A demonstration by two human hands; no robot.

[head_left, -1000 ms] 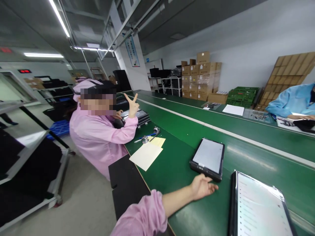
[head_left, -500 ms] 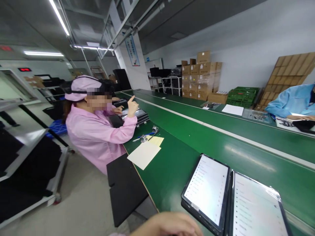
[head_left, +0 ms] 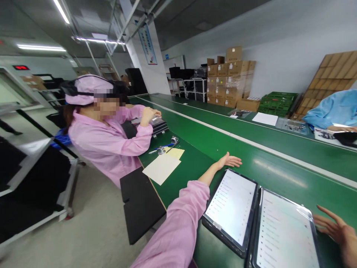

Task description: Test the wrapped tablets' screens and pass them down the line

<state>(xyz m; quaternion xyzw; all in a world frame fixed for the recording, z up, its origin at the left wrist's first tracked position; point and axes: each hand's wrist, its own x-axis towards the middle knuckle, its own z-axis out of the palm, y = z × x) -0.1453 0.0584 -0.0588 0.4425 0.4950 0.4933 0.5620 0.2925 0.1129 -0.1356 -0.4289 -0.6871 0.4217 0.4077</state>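
Note:
My left hand (head_left: 229, 161) reaches out over the green belt (head_left: 267, 163), fingers spread, palm up, holding nothing. It hovers just beyond the top edge of a lit tablet (head_left: 230, 208) in a black case. A second, larger lit tablet (head_left: 284, 230) lies right beside the first, touching it. My right hand (head_left: 336, 230) comes in at the lower right edge with fingers apart, next to the larger tablet's right side and holding nothing.
A co-worker in a pink coat (head_left: 111, 137) sits to the left with both hands on a stack of dark devices (head_left: 156, 124). Paper sheets (head_left: 161, 167) and small tools (head_left: 164, 149) lie nearby. Black foam trays (head_left: 139, 208) overhang the bench edge. Another person's blue sleeve (head_left: 331, 109) rests across the belt.
My left hand pulled the smaller tablet back beside the larger one, then stretched out over the belt. My right hand came into view. The co-worker lowered a raised hand onto the device stack.

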